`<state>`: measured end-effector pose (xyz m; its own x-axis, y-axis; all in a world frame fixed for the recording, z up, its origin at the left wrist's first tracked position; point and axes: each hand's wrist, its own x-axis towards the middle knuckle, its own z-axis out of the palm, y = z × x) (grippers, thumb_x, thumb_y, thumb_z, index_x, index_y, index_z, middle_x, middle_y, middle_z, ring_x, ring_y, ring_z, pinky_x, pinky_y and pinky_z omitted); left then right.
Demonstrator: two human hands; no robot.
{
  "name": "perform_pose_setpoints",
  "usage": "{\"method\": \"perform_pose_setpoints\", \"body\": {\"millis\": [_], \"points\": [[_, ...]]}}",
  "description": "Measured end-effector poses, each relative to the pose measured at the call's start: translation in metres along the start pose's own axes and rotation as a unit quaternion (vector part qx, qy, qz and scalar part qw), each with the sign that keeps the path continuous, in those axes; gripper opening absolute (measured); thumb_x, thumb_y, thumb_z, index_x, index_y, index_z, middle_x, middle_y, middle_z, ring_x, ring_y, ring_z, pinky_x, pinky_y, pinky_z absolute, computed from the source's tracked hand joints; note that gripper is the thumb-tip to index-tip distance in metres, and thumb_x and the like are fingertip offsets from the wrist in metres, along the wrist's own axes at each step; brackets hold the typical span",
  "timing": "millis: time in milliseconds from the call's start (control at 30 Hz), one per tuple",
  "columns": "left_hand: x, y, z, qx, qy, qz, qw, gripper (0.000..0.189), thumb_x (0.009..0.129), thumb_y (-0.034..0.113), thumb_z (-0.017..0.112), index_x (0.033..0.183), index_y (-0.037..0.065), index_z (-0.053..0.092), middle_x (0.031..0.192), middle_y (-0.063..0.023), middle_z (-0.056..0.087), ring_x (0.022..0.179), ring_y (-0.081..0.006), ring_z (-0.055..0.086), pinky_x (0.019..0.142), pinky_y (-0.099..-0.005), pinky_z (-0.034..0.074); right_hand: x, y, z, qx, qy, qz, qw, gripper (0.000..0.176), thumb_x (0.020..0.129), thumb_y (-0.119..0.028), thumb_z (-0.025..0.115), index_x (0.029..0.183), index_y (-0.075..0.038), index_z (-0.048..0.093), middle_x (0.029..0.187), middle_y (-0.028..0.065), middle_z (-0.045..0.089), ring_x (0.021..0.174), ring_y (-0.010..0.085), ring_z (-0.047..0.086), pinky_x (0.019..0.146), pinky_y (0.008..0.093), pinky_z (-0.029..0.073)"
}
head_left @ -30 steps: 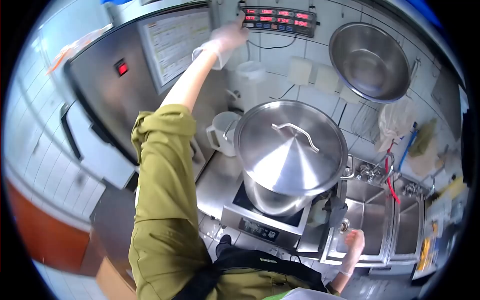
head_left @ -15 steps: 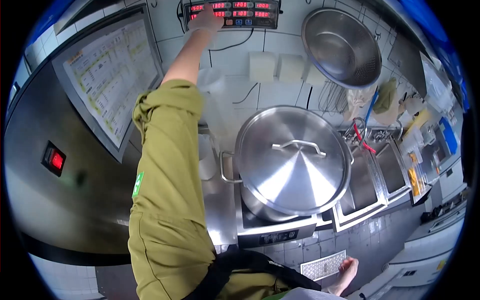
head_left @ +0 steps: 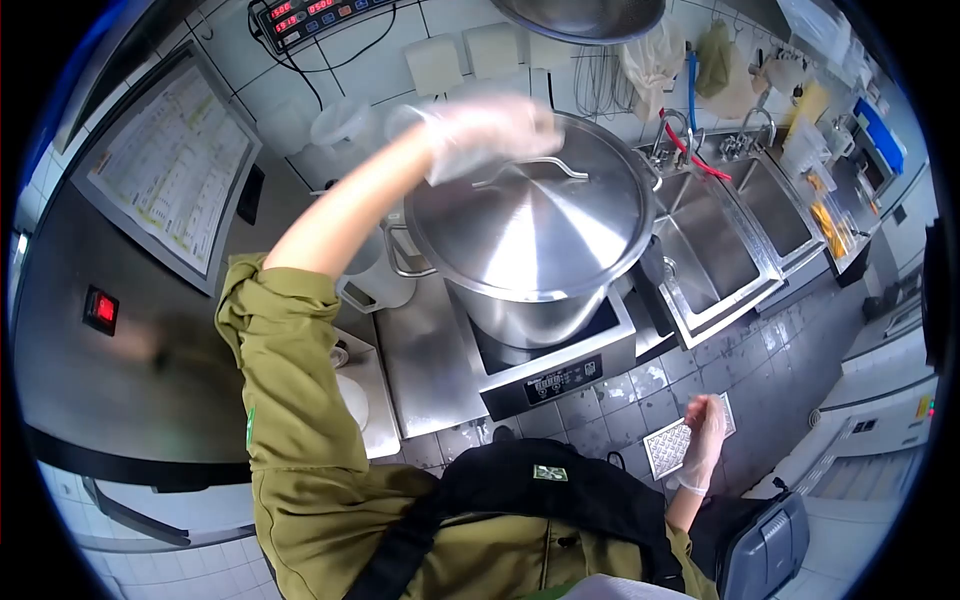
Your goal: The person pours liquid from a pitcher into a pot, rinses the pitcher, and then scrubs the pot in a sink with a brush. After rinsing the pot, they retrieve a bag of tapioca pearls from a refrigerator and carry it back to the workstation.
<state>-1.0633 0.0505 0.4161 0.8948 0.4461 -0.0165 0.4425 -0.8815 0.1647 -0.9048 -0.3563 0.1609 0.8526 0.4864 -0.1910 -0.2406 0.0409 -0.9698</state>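
My left hand [head_left: 490,135], in a thin clear glove, hovers blurred over the far left edge of a large steel pot lid [head_left: 540,225], close to the lid's handle [head_left: 548,165], with nothing in it. The lidded pot stands on an induction cooker [head_left: 555,375]. My right hand [head_left: 705,440], also gloved, hangs low at my side above the tiled floor, fingers loosely apart and empty. A timer panel [head_left: 310,15] with red digits is on the wall at the top.
A white jug [head_left: 375,285] stands left of the pot. A double steel sink [head_left: 715,250] lies to the right, with a steel bowl [head_left: 580,15] hanging above. A steel cabinet with a chart [head_left: 170,165] and a red switch [head_left: 100,308] is at left. A floor grate [head_left: 670,445] is below.
My left hand has come down from the timer panel on the wall to just above the pot lid. The view has tilted downward; my right hand stays low.
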Motion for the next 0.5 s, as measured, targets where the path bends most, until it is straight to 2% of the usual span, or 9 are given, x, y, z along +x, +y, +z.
{"method": "perform_pose_setpoints", "body": {"millis": [33, 100, 133, 167, 267, 300, 367, 433, 500], "points": [[-0.001, 0.017, 0.011, 0.051, -0.064, -0.031, 0.996, 0.036, 0.085, 0.034, 0.045, 0.103, 0.004, 0.056, 0.098, -0.0152, 0.059, 0.091, -0.0294, 0.057, 0.08, -0.0382, 0.044, 0.001, -0.003, 0.002, -0.008, -0.014, -0.008, 1.0, 0.026, 0.09, -0.03, 0.046, 0.087, -0.006, 0.055, 0.07, 0.0001, 0.055, 0.061, 0.007, 0.049, 0.056, 0.0191, 0.039], [0.002, 0.02, 0.03, 0.012, -0.072, -0.076, 0.994, 0.033, 0.086, 0.032, 0.043, 0.099, 0.004, 0.057, 0.095, -0.0152, 0.06, 0.092, -0.031, 0.056, 0.08, -0.0388, 0.043, 0.007, -0.001, -0.003, -0.019, -0.039, 0.003, 0.999, 0.026, 0.09, -0.029, 0.045, 0.087, -0.005, 0.054, 0.071, 0.0009, 0.055, 0.061, 0.0077, 0.049, 0.057, 0.0196, 0.039], [0.021, -0.014, 0.059, 0.007, 0.006, -0.007, 1.0, 0.032, 0.087, 0.031, 0.043, 0.092, 0.004, 0.059, 0.089, -0.0133, 0.061, 0.086, -0.0272, 0.057, 0.076, -0.0363, 0.043, 0.008, 0.0, -0.005, -0.021, -0.049, -0.005, 0.999, 0.026, 0.091, -0.029, 0.045, 0.087, -0.005, 0.054, 0.071, 0.0009, 0.055, 0.061, 0.0077, 0.049, 0.057, 0.0196, 0.039], [0.023, -0.013, 0.055, -0.087, -0.053, -0.061, 0.993, 0.031, 0.086, 0.031, 0.045, 0.086, 0.005, 0.06, 0.082, -0.0104, 0.061, 0.077, -0.0224, 0.056, 0.072, -0.0324, 0.042, 0.006, 0.001, -0.008, -0.024, -0.059, -0.011, 0.998, 0.026, 0.091, -0.029, 0.044, 0.087, -0.005, 0.054, 0.071, 0.001, 0.055, 0.061, 0.0076, 0.049, 0.057, 0.0197, 0.039], [0.013, -0.004, 0.057, -0.154, 0.035, -0.101, 0.982, 0.022, 0.085, 0.027, 0.051, 0.085, 0.007, 0.061, 0.077, -0.0077, 0.06, 0.074, -0.018, 0.054, 0.071, -0.03, 0.042, 0.0, 0.005, -0.015, -0.024, -0.053, -0.005, 0.998, 0.026, 0.091, -0.027, 0.043, 0.087, -0.005, 0.054, 0.072, 0.0012, 0.055, 0.061, 0.0076, 0.049, 0.057, 0.0196, 0.039], [0.009, 0.0, 0.047, -0.101, 0.056, -0.077, 0.99, 0.021, 0.085, 0.026, 0.052, 0.087, 0.007, 0.061, 0.077, -0.0066, 0.06, 0.075, -0.017, 0.054, 0.072, -0.0298, 0.042, 0.0, 0.008, -0.02, -0.02, -0.052, 0.004, 0.998, 0.026, 0.091, -0.027, 0.043, 0.086, -0.005, 0.054, 0.072, 0.0013, 0.055, 0.061, 0.0076, 0.049, 0.057, 0.0196, 0.039], [0.01, -0.01, 0.039, -0.177, 0.149, -0.071, 0.97, 0.022, 0.084, 0.027, 0.052, 0.085, 0.008, 0.062, 0.072, -0.0071, 0.06, 0.069, -0.0176, 0.053, 0.066, -0.0313, 0.043, -0.001, 0.011, -0.027, -0.017, -0.056, 0.012, 0.998, 0.026, 0.091, -0.028, 0.044, 0.086, -0.005, 0.054, 0.071, 0.0011, 0.055, 0.061, 0.0074, 0.049, 0.057, 0.0192, 0.039], [0.0, -0.003, 0.004, -0.171, 0.138, -0.095, 0.971, 0.016, 0.087, 0.023, 0.05, 0.086, 0.009, 0.058, 0.07, 0.0048, 0.05, 0.064, -0.008, 0.044, 0.059, -0.0257, 0.039, -0.002, 0.013, -0.032, -0.027, -0.056, 0.017, 0.998, 0.026, 0.091, -0.028, 0.044, 0.086, -0.005, 0.055, 0.071, 0.001, 0.055, 0.061, 0.0072, 0.049, 0.057, 0.0191, 0.039], [-0.001, -0.028, -0.004, -0.285, 0.224, -0.008, 0.932, 0.024, 0.086, 0.028, 0.048, 0.082, 0.006, 0.055, 0.069, 0.0042, 0.049, 0.063, -0.0081, 0.042, 0.058, -0.0249, 0.038, -0.005, 0.006, -0.033, -0.035, -0.066, 0.009, 0.997, 0.026, 0.09, -0.03, 0.044, 0.087, -0.005, 0.055, 0.072, 0.0008, 0.055, 0.062, 0.0066, 0.049, 0.058, 0.0188, 0.039]]}}
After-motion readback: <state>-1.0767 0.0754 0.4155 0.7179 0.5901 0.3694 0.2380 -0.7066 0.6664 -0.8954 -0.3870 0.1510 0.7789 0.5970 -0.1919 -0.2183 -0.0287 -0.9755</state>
